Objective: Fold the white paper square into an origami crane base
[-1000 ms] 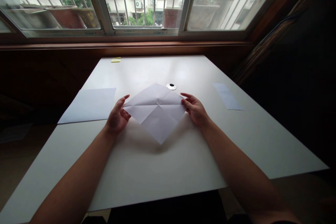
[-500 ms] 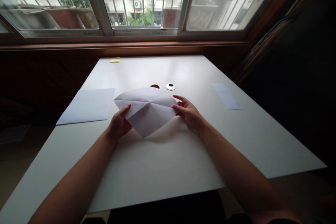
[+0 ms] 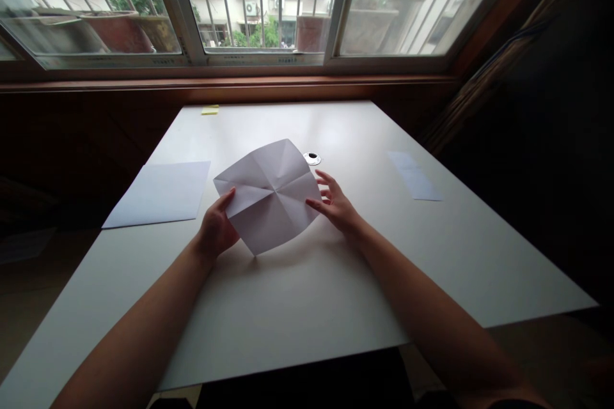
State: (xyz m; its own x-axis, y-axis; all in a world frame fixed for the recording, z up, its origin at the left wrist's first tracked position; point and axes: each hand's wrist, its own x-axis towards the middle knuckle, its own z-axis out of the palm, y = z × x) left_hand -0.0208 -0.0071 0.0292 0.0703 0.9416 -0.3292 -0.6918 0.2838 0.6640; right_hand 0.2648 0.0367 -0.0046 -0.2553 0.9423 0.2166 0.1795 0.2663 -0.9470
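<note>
A creased sheet of white paper [image 3: 268, 204] is held tilted just above the table, with fold lines meeting near its middle. My left hand [image 3: 219, 223] is closed on its left edge, thumb on top and the other fingers hidden underneath. At the right edge, my right hand [image 3: 338, 204] has its fingers spread apart. Its thumb lies over the paper's front, and the other fingertips show beside the edge; whether they touch it is hard to see.
The white table [image 3: 311, 307] stands below a barred window. A larger white sheet [image 3: 160, 195] lies at left, a narrow paper strip [image 3: 415, 176] at right. A yellow sticky note [image 3: 210, 110] is near the back edge. Behind the paper shows a round cable hole [image 3: 313, 158].
The paper has turned and its far corner has risen, covering the brown round spot behind it. My right hand's fingers have loosened and spread; my left hand keeps its hold.
</note>
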